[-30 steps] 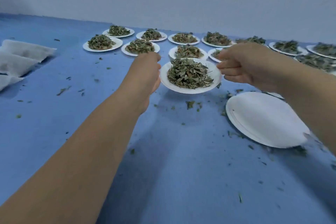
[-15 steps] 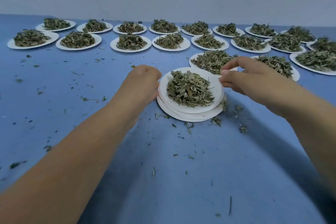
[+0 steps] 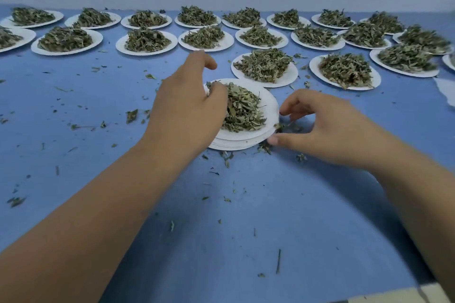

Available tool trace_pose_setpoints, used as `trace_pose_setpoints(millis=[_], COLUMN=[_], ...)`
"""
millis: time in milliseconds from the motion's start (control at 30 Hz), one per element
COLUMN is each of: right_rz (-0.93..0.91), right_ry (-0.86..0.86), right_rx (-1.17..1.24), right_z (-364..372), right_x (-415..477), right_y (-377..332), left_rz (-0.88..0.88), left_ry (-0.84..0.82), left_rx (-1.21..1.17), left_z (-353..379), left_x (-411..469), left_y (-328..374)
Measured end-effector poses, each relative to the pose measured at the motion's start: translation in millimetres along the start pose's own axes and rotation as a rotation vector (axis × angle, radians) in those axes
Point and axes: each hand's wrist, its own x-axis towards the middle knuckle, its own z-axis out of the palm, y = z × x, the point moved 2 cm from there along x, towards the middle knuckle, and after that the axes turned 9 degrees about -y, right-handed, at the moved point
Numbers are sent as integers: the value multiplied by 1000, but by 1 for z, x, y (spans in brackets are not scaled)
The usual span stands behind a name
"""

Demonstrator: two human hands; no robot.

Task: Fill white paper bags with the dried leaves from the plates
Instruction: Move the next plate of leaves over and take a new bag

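Leaf pile [image 3: 242, 108], long axis far-left to near-right

No text, label, brand, number or sign can be read anywhere in view.

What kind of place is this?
Likely a small herb or tea packing bench: rows of white plates heaped with dried leaves, on a blue table littered with leaf crumbs.

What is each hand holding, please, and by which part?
Left hand curls over the top plate's left rim and leaves. Right hand touches the plate stack's right edge; whether either grips cannot be told.
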Motion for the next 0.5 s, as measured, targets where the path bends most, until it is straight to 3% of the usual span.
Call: trace_pose_setpoints(millis=[300,500], right_rz=[-108,-151], right_ry=[141,167], right_rx=[-20,-58], right_z=[14,14], right_x=[1,-15], right_y=[-6,-5], left_rz=[271,339], left_ry=[-238,-256], left_rx=[354,455], left_z=[33,33], left_x=[-7,-11], left_y=[5,3])
